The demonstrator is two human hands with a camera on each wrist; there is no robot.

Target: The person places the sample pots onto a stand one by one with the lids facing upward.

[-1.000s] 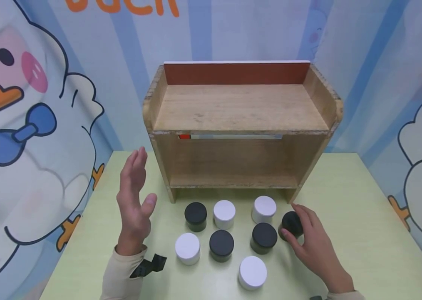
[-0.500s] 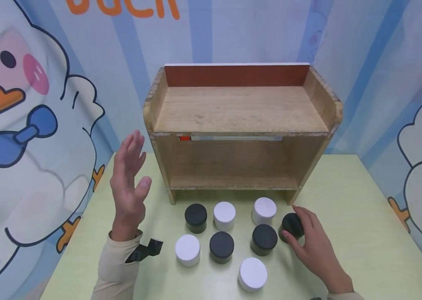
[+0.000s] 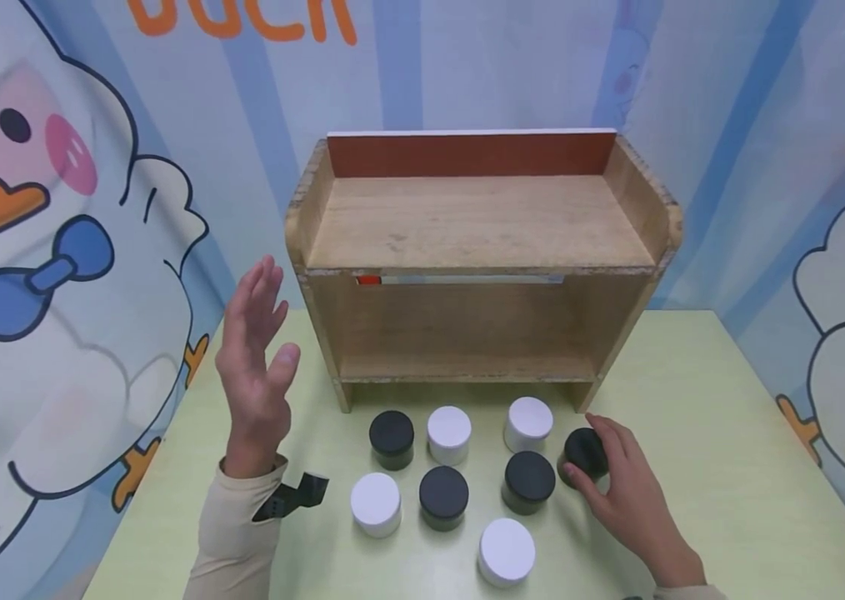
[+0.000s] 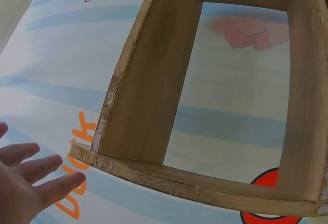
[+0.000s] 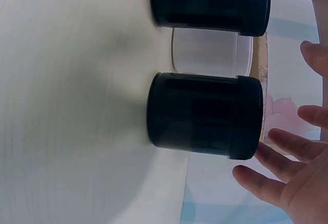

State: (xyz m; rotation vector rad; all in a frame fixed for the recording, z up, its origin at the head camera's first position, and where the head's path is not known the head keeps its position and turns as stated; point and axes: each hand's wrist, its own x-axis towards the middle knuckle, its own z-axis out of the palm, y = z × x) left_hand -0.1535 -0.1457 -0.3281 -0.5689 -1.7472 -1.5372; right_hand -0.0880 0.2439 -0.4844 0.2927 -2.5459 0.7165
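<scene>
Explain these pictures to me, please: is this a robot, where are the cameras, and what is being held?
No robot here, just a person's bare left hand and right hand. The wide picture comes from a camera worn on the head; the two others, which look turned sideways, come from the wrists. On the pale green table stand a two-tier wooden shelf, four black lidded jars and four white lidded jars. The left hand is raised, holding nothing. The right hand is at the rightmost black jar, fingers spread; whether they touch it, I cannot tell.
</scene>
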